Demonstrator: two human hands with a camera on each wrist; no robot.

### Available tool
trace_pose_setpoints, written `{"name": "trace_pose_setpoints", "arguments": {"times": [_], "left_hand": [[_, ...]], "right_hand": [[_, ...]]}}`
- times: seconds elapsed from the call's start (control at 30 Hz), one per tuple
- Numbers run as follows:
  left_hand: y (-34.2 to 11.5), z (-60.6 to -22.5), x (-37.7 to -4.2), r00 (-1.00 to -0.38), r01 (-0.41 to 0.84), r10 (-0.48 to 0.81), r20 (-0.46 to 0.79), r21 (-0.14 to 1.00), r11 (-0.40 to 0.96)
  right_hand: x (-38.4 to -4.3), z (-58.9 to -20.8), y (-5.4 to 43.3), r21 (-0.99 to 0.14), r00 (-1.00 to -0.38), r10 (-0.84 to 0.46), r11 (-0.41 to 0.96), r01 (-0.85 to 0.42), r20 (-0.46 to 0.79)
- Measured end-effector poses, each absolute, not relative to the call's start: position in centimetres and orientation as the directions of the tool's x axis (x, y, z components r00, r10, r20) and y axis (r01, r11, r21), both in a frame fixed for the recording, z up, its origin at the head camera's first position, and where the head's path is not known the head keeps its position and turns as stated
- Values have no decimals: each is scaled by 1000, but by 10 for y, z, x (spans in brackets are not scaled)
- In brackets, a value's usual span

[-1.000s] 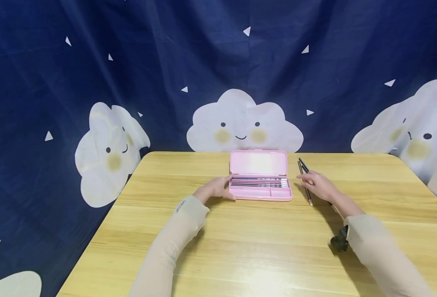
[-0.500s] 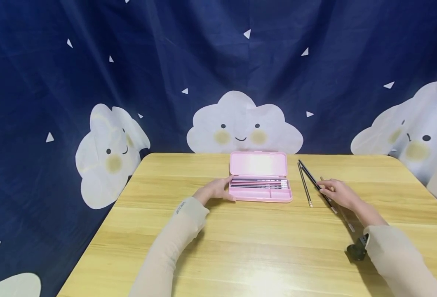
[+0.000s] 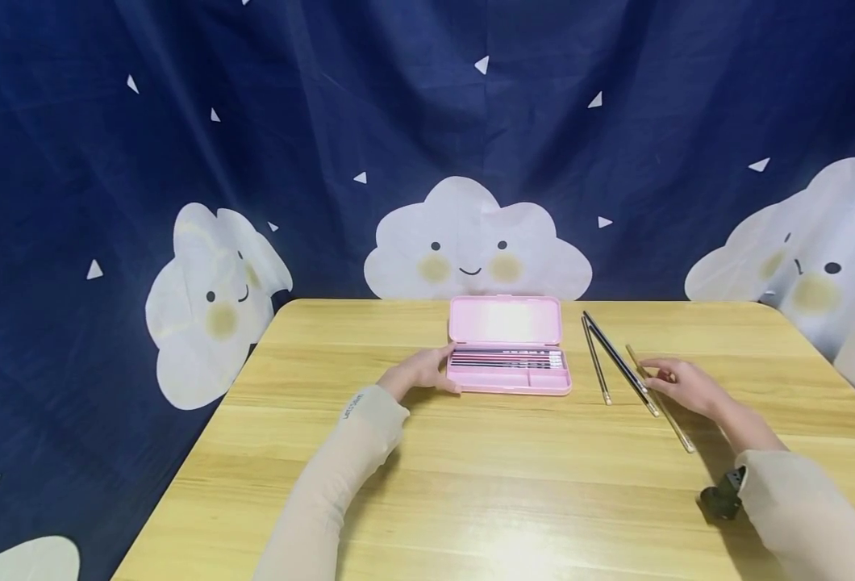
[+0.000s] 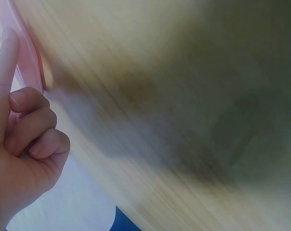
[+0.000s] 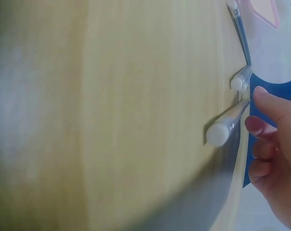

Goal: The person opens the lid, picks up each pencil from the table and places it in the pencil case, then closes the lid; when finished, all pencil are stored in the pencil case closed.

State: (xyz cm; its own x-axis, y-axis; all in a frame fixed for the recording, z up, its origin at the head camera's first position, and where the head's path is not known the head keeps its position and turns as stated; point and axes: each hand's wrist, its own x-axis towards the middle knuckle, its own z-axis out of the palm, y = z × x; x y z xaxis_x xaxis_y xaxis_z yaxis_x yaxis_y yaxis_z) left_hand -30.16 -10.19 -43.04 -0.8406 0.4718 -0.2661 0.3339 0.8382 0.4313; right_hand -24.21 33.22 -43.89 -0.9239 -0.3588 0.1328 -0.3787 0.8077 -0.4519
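My left hand [image 3: 422,371] holds the left end of an open pink pencil case [image 3: 489,381], thumb at the front corner and forefinger at the back one. In the left wrist view several of its fingers [image 4: 32,120] are curled beside the case. Several dark and red pencils [image 3: 503,358] lie in the case's long back compartment. My right hand [image 3: 689,389] hovers by a gold pencil [image 3: 670,420] on the table, thumb and forefinger apart on either side of it. The right wrist view shows that pencil's white eraser end [image 5: 218,134] below the fingertips.
One black pencil [image 3: 597,361] lies right of the case, and two more black pencils [image 3: 619,365] lie together at a slant beside it. The wooden table [image 3: 471,484] ends at a dark blue curtain [image 3: 413,97] with cloud prints.
My right hand has moved right and towards me, leaving the black pencils and reaching the gold one. The black pencils lie spread apart on the table. My left hand stays on the case.
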Motion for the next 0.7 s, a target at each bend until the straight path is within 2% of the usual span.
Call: {"name": "trace_pose_setpoints", "arguments": {"times": [0.23, 0.43, 0.7], "left_hand": [[-101, -429, -301, -842, 329, 467, -271, 428, 842], [-101, -426, -300, -843, 324, 462, -276, 425, 845], [-101, -426, -299, -843, 330, 465, -272, 421, 845]], "right_hand": [[-240, -442, 335, -442, -938, -343, 835, -327, 46], [-242, -440, 333, -410, -943, -331, 854, -319, 44], [-244, -436, 328, -379, -967, -256, 896, -232, -14]]}}
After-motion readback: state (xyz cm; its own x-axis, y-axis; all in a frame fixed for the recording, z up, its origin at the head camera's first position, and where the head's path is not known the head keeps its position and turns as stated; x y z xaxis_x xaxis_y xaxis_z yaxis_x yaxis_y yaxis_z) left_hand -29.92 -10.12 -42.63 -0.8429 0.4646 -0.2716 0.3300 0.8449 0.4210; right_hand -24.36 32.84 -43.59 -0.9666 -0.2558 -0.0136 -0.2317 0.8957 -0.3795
